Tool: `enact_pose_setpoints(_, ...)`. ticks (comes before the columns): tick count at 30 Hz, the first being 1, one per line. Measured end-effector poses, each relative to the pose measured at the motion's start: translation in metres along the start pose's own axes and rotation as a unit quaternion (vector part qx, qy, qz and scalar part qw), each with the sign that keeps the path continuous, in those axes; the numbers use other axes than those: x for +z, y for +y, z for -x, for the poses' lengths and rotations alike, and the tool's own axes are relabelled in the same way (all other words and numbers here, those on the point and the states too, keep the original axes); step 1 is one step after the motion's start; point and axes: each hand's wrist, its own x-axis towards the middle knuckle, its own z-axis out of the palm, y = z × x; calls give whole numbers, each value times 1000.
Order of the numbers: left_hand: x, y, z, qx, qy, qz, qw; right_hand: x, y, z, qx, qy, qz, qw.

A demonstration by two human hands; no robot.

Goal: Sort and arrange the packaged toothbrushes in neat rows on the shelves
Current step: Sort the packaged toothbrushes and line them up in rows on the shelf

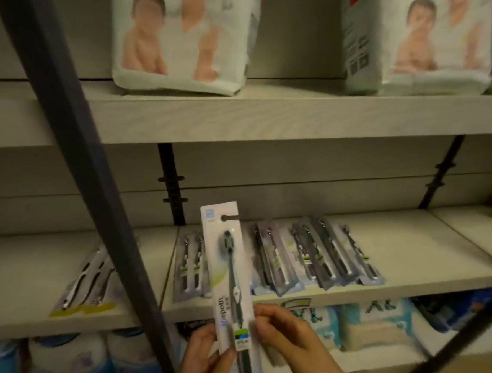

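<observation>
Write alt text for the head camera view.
A left hand and a right hand hold one packaged toothbrush upright before a shelf where more toothbrush packs lie side by side. On the upper shelf stand white packs picturing babies.

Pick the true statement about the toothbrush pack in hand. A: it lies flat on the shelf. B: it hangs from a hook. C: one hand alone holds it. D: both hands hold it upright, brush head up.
D: left hand and right hand grip the lower end of the toothbrush pack, bristles topmost.
</observation>
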Motion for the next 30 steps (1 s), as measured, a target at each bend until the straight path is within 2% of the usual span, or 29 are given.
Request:
enact_pose_setpoints(1, 8, -10, -4, 19, -4, -38, 999, -9, 3, 3, 4, 5, -12, 1000)
enact_pose_setpoints(3, 31, -14, -3, 35, -73, -52, 995, -27, 8, 6, -12, 48, -13, 999)
enact_pose_setpoints(7, 75, -19, -19, 61, -95, -106, 988, -65, 13, 5, -16, 139, 26, 990)
enact_pose_setpoints(11, 83, -12, -35, 79, -71, -145, 984, -133, -3, -10, -3, 204, 73, 976)
enact_pose_setpoints(14, 76, -4, -48, 69, -33, -119, 990, -197, 4, -42, 22, 291, 163, 942)
enact_pose_setpoints(17, 74, 2, -61, 75, 2, -114, 991, -242, 20, -78, 88, 333, 245, 906)
enact_pose_setpoints(20, 77, 8, -70, 87, 12, -114, 990, -262, 26, -103, 160, 329, 306, 879)
enact_pose_setpoints(27, 84, 19, -78, 121, 7, -139, 983, -271, 37, -130, 199, 291, 300, 887)
enact_pose_setpoints(30, 81, 22, -79, 131, 6, -153, 979, -271, 42, -133, 215, 262, 351, 873)
